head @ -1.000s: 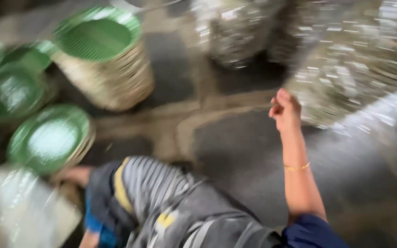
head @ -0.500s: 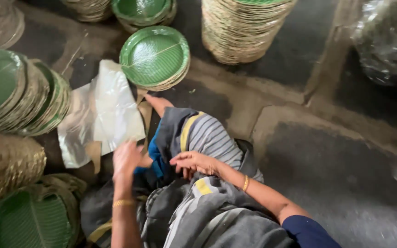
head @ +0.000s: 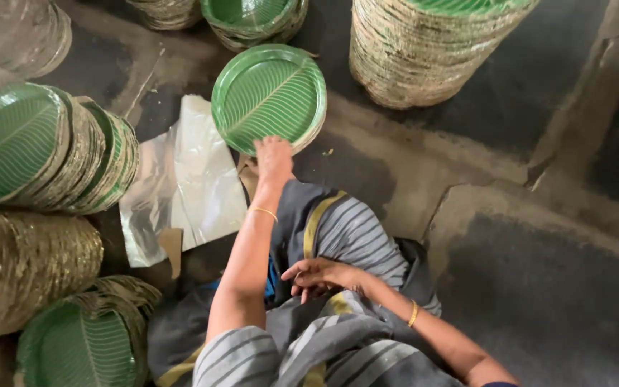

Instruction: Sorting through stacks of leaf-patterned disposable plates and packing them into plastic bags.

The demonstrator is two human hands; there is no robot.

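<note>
A small stack of round green leaf-pattern plates (head: pixel 269 97) lies flat on the floor, its near rim under the left hand's (head: pixel 274 154) fingertips

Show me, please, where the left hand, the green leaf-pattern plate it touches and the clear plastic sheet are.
left hand (head: pixel 274 154), head view, on the back of the hand.
green leaf-pattern plate (head: pixel 268 97), head view, on its ribbed centre.
clear plastic sheet (head: pixel 195 179), head view, on its flat middle.

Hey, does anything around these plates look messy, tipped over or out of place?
Yes. The plate stack at left has toppled onto its side, plates fanned out. A crumpled plastic sheet lies loose on the floor beside the left hand, which touches the small green plate pile.
</note>
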